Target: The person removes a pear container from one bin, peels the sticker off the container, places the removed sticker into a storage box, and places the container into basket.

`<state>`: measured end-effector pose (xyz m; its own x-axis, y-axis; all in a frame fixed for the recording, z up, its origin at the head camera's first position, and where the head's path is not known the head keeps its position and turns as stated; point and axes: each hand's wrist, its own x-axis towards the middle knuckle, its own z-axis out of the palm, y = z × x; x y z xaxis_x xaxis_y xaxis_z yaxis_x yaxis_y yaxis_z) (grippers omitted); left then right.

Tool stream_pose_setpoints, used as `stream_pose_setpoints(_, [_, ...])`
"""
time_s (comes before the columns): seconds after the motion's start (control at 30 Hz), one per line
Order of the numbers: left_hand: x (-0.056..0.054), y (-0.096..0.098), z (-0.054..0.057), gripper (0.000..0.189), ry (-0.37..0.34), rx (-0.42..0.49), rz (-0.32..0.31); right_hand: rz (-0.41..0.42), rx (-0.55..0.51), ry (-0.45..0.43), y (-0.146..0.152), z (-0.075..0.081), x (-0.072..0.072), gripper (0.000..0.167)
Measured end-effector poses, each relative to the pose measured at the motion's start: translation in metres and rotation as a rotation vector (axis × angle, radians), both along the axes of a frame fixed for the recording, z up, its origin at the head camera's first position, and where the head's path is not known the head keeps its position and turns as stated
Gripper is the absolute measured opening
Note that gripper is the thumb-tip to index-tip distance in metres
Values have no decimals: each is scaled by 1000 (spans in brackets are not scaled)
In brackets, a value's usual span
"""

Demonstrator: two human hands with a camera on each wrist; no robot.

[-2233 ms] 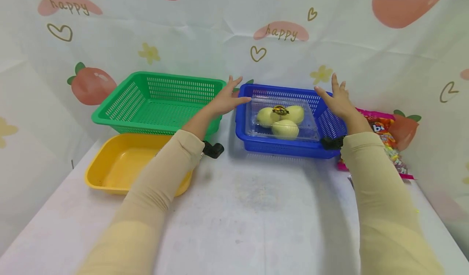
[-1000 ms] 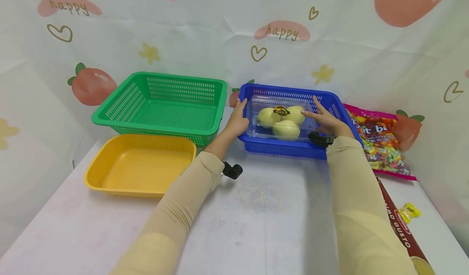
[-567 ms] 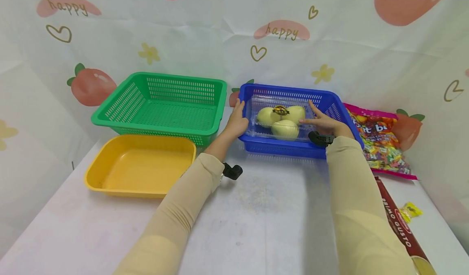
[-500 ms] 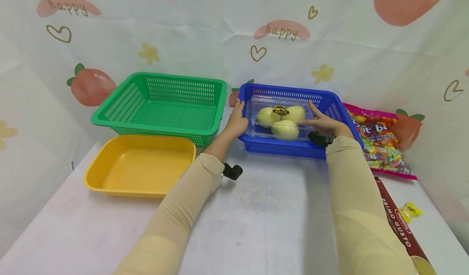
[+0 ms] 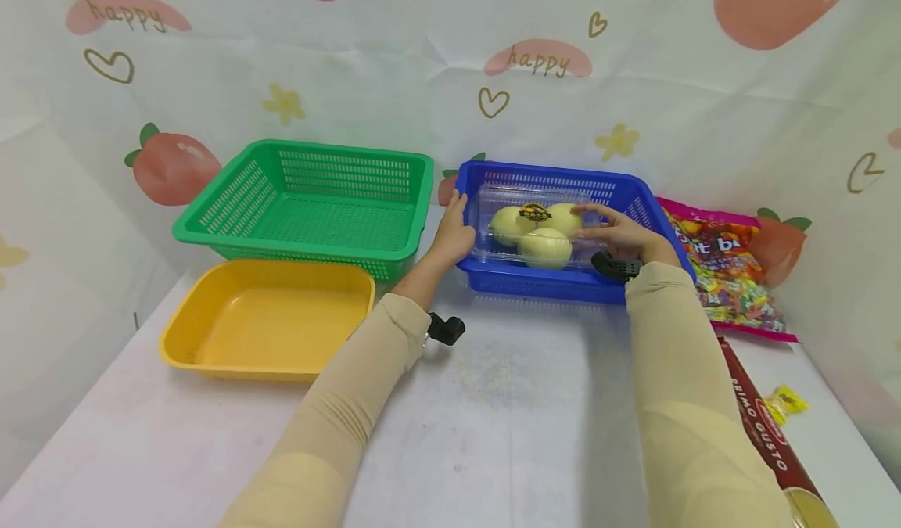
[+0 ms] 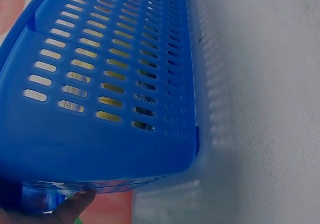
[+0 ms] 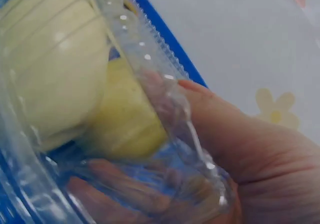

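In the head view, a blue basket (image 5: 542, 281) holds a clear plastic box (image 5: 503, 197) with three pale yellow fruits (image 5: 545, 248) and a black-and-gold label. My left hand (image 5: 454, 235) grips the basket's left end at the rim; the left wrist view shows one finger (image 6: 77, 203) against the outside of that wall. My right hand (image 5: 622, 235) holds the box's right end. Seen from the right wrist, the thumb (image 7: 215, 119) lies on one side of the box edge, and the other fingers show through the clear plastic. The kind of fruit is unclear.
To the left stand a green basket (image 5: 331, 248) and a yellow tray (image 5: 267, 373). Right of the blue basket lean a bag of fruit chews (image 5: 732, 270), a dark red pack (image 5: 763, 426) and a small yellow wrapped sweet (image 5: 784, 404). A printed cloth hangs behind.
Both hands came in from above the basket's sides. The left took the basket's left end; the right reached inside and took the box's right end, which now looks slightly raised.
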<state>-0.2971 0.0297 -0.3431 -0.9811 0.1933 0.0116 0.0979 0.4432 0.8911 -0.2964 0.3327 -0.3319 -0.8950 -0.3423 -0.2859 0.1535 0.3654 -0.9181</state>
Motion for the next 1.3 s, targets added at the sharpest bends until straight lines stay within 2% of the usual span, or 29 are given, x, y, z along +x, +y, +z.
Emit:
stream_pose_setpoints(0.2, [-1, -2, 1, 68, 2, 12, -9, -66, -38, 12, 1, 1, 1, 28])
stream_pose_setpoints(0.33, [0, -1, 2, 69, -5, 14, -22, -116, -55, 44, 1, 3, 2, 19])
stream_pose_setpoints(0.53, [2, 0, 4, 69, -4, 20, -24, -145, -90, 54, 2, 7, 5, 18])
stream_pose_setpoints(0.9, [3, -3, 3, 68, -14, 24, -26, -136, -164, 64, 2, 16, 8, 14])
stream_pose_setpoints(1.17, [2, -2, 2, 68, -14, 35, -19, -143, -126, 101, 6, 16, 7, 14])
stream_pose_setpoints(1.3, [2, -2, 2, 68, -5, 39, -17, -144, -141, 104, 9, 18, 8, 13])
